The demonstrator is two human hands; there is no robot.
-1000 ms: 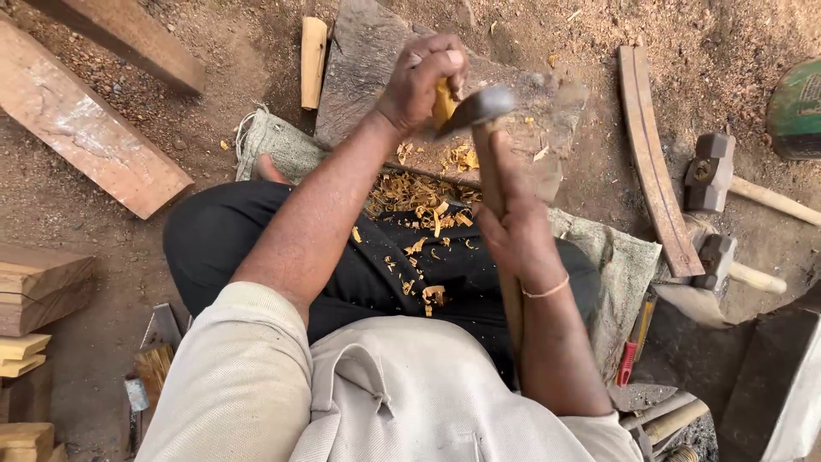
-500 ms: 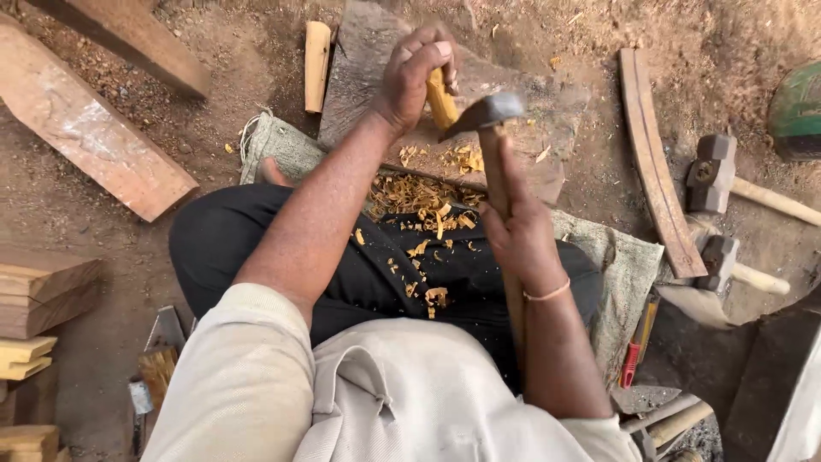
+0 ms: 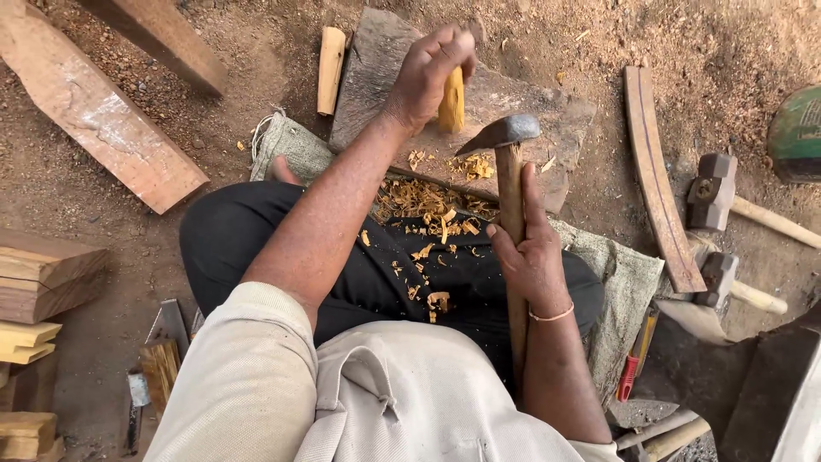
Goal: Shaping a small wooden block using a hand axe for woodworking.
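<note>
Two bare hands work over a flat grey chopping block [image 3: 522, 94] on the dirt floor. The left hand [image 3: 428, 73] closes its grip around a short yellow wooden peg [image 3: 451, 98], holding it upright with its lower end on the block. The right hand [image 3: 530, 257] wraps its grip around the wooden handle of an adze [image 3: 505, 137] — the dark metal head sits just beside the peg, its edge pointing toward it. Yellow wood shavings [image 3: 428, 205] lie scattered on the block's near edge and across the person's dark trousers.

A second pale peg [image 3: 330, 58] lies on the ground just left of the block. A burlap sack [image 3: 624, 282] spreads under the seated legs. To the left a long plank [image 3: 94, 111] lies at a slant, and cut wood blocks [image 3: 38, 282] are stacked by the frame edge. To the right lie a curved strip of wood [image 3: 654, 180] and two sledgehammers [image 3: 710, 192] — with a red-handled tool [image 3: 637, 359] near the sack's edge.
</note>
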